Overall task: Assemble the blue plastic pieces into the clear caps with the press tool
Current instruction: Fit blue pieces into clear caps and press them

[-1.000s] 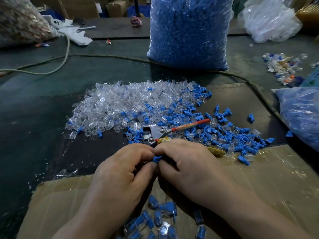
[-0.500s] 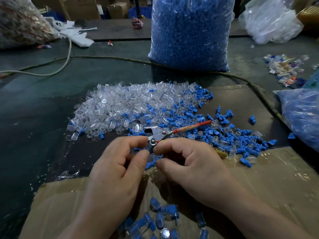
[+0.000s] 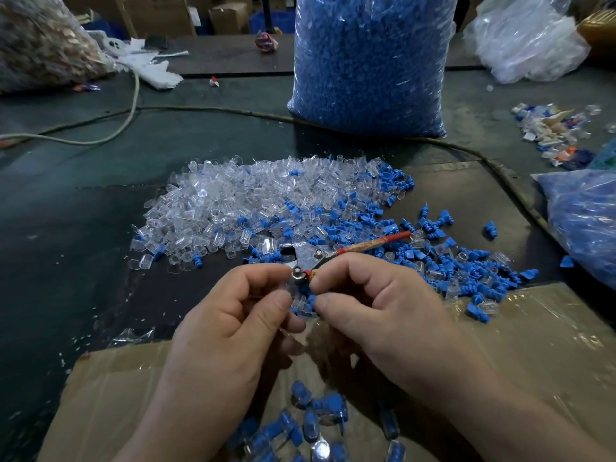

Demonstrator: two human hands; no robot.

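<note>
Now, grip: I see left hand (image 3: 230, 325), right hand (image 3: 383, 315) pinching a blue piece (image 3: 310, 300).
Heap: glossy clear caps (image 3: 233, 201), twelve o'clock.

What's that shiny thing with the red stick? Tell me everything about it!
The press tool looks like small pliers: a shiny metal head with a round rivet and a thin red handle pointing right and away. It lies flat on the blue pieces and clear caps, just beyond the left hand and right hand; touching is unclear.
</note>
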